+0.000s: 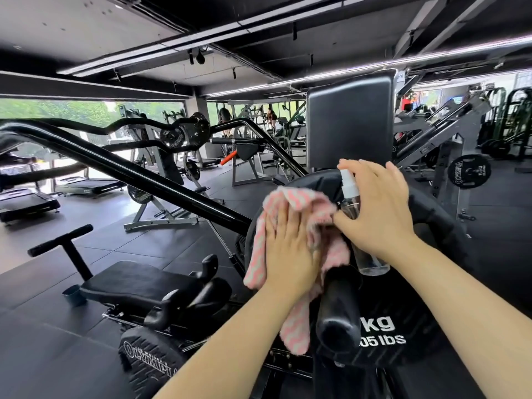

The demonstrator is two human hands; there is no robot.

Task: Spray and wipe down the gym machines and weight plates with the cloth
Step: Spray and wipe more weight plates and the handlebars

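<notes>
A pink and white cloth (pixel 296 203) lies against the face of a large black weight plate (pixel 408 321) marked "kg" and "lbs", loaded on a thick black sleeve (pixel 339 306). My left hand (pixel 290 249) presses flat on the cloth with straight fingers. My right hand (pixel 377 208) holds a clear spray bottle (pixel 352 203) with a white nozzle, thumb and fingers curled round it, just right of the cloth. The bottle's lower end shows below my wrist. A second plate sits behind the first one.
A black back pad (pixel 349 122) rises behind the plate. A slanted black frame bar (pixel 161 182) runs to the left, with a padded seat (pixel 135 283) and a T-handle (pixel 63 240) below. More machines and treadmills fill the floor beyond; people stand far back.
</notes>
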